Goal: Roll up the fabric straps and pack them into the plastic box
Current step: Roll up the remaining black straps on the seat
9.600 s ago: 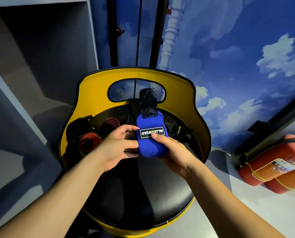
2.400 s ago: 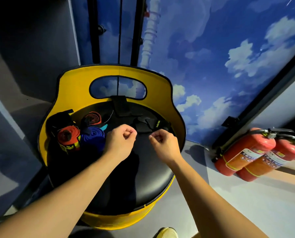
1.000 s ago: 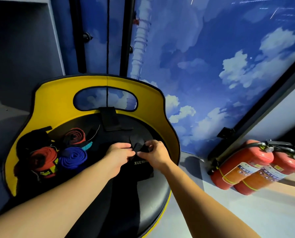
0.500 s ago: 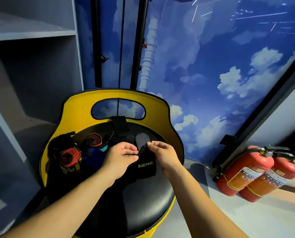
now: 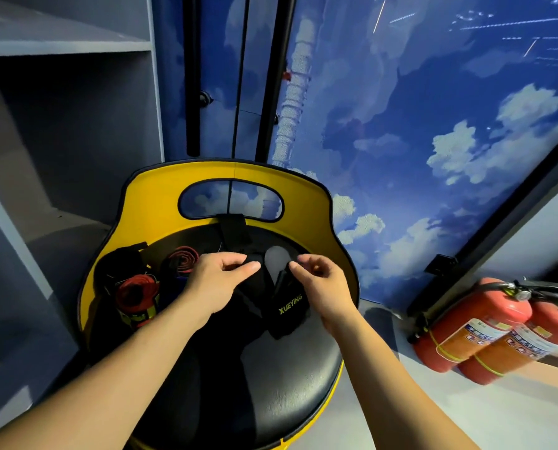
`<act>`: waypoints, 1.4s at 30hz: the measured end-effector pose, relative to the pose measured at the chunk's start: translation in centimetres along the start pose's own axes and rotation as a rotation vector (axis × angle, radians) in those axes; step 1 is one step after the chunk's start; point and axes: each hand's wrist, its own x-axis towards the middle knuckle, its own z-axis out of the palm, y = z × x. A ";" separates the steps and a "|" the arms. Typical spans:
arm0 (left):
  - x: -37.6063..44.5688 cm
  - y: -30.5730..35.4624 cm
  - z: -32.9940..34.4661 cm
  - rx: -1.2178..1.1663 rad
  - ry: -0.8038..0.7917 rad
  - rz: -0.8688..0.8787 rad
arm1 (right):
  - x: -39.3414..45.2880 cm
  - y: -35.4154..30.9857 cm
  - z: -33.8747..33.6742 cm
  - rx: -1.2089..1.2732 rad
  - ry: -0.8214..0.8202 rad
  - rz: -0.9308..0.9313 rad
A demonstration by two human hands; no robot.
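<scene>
At frame centre on the black seat (image 5: 271, 378), my left hand (image 5: 217, 284) pinches the limp black strap (image 5: 287, 311) at its top edge while my right hand (image 5: 323, 287) hovers loosely curled, grasping nothing; soft and light, I'd take its free end.

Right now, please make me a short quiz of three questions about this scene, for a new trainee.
1. True or false: the right hand is gripping a red roll.
2. Which word is printed on the black strap? A) XUEYING B) BLIZZSTAR C) nothing
3. Fill in: the red roll lies on the ____ side of the chair seat, from the person's view.

Key: 1 false; 2 A; 3 left. The left hand pinches the black strap's upper end; the right hand's fingers curl just beside it.
</scene>
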 end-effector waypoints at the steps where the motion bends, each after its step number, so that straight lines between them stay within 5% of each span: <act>1: 0.2 -0.1 0.1 -0.010 -0.004 -0.002 | 0.2 -0.2 -0.2 -0.073 0.026 -0.045; 6: 0.5 -0.3 0.1 0.030 -0.010 0.034 | 0.4 -1.5 0.2 -0.383 -0.100 -0.304; 14: 0.6 -0.6 -0.1 0.042 0.037 0.023 | 0.5 -1.4 1.3 -0.543 -0.121 -0.377; 28: 0.4 0.7 -1.3 -0.034 0.120 -0.021 | -1.6 -3.8 -1.2 -0.194 -0.167 -0.322; 42: -4.3 7.5 -4.5 -0.222 0.139 -0.179 | -8.6 -15.0 -4.4 -0.125 -0.152 -0.445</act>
